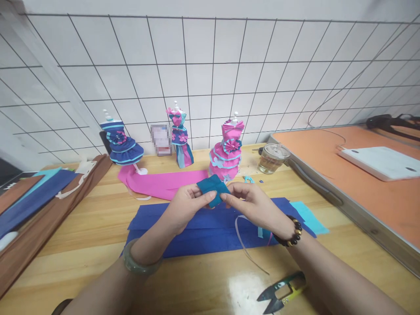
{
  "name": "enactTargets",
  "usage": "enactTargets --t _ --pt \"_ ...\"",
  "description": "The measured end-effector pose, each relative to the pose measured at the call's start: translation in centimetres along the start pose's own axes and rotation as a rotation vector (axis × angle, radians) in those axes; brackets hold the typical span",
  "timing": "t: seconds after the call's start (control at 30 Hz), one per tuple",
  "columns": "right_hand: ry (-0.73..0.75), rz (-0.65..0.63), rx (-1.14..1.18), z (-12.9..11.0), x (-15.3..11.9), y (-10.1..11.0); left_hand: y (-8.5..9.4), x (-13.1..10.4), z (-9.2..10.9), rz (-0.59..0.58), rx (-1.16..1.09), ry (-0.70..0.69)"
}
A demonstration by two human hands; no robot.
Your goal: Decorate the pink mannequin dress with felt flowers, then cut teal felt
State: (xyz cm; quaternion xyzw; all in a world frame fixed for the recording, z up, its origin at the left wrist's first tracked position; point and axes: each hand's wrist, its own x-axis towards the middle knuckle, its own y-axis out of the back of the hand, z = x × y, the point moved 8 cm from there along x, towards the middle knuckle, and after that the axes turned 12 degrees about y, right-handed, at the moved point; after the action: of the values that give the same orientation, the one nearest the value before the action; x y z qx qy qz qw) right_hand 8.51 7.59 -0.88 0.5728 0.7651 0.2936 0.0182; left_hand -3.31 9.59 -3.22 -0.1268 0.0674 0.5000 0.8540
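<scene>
Between my two hands I see a small teal piece of crepe paper or cloth [210, 186], held up over the table. My left hand [188, 203] pinches its left side, with the thumb lying across the front. The right edge is gripped by the thumb and fingers of my right hand [247, 199]. Beneath both hands lie wide dark blue strips [197, 240] of the same kind of material. A thin pale ribbon [241, 236] curls over them near my right wrist. Thread snips [284, 293] rest on the table below my right forearm.
Three small mannequins in dresses stand along the wall: blue [121, 140], mixed [181, 140] and pink [228, 148]. A pink strip [160, 183] lies before them. A lidded glass cup [274, 158] is at right, beside an orange-topped surface [361, 175]. Brown material [62, 223] and folded sheets [36, 197] lie left.
</scene>
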Motion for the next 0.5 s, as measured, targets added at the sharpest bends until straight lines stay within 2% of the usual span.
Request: enactTargets --t 0.23,0.4,0.5 --pt "0.016 -0.007 0.016 -0.25 -0.06 -0.08 0.63 0.17 -0.30 0.057 -0.013 0.012" --pt "0.006 0.125 0.250 0.01 0.02 0.32 0.63 0.12 -0.26 0.055 -0.025 0.025" --pt "-0.031 0.157 0.271 0.58 -0.05 0.27 0.18 -0.02 -0.34 0.024 0.028 0.047"
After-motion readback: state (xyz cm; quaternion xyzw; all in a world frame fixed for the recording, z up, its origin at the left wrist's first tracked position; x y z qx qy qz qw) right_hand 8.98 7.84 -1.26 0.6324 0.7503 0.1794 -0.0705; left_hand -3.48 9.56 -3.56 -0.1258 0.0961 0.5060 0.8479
